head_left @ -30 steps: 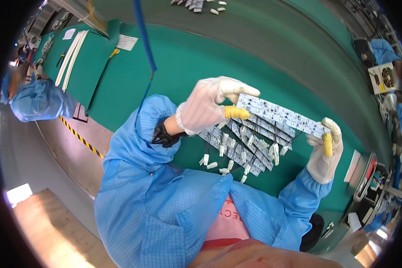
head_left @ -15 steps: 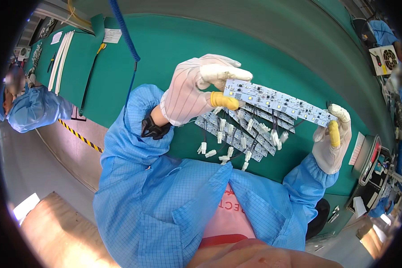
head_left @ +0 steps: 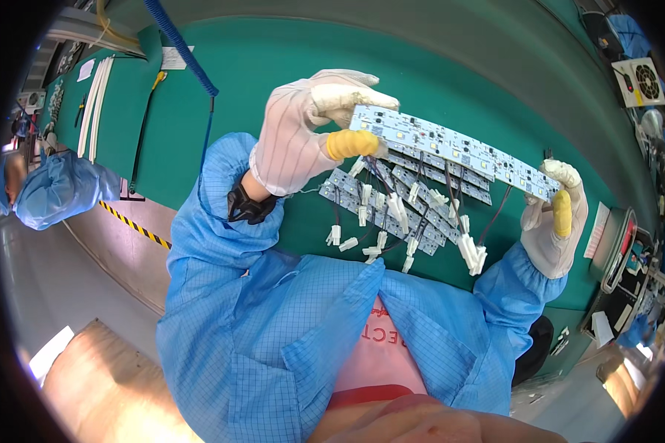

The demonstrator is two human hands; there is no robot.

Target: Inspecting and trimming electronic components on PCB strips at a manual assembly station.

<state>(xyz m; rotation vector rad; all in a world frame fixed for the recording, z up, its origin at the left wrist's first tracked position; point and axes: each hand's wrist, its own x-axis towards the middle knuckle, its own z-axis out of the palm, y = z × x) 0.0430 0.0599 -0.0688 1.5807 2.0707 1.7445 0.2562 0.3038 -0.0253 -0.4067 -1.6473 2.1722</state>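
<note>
A wide green counter (head_left: 288, 81) is filling the upper part of the view, curving toward the rim. A person in a blue smock is leaning over it, with both forearms coming up from below. Off to the far left another person in blue clothing (head_left: 59, 188) is standing beside a yellow-and-black floor stripe (head_left: 137, 225).

A long white LED circuit strip (head_left: 451, 151) is being held up above the counter, tilting down toward the right. The left hand (head_left: 310, 133), in a white glove with a yellow finger cot, is pinching the strip's left end between thumb and fingers. The right hand (head_left: 554, 218), gloved the same way, is closing on the strip's right end.

Beneath the strip, a pile of similar strips (head_left: 391, 207) is lying on the counter, with dark wires and small white connectors (head_left: 473, 255) hanging and spreading around it. A blue coiled cable (head_left: 181, 44) is hanging down at the upper left.
</note>
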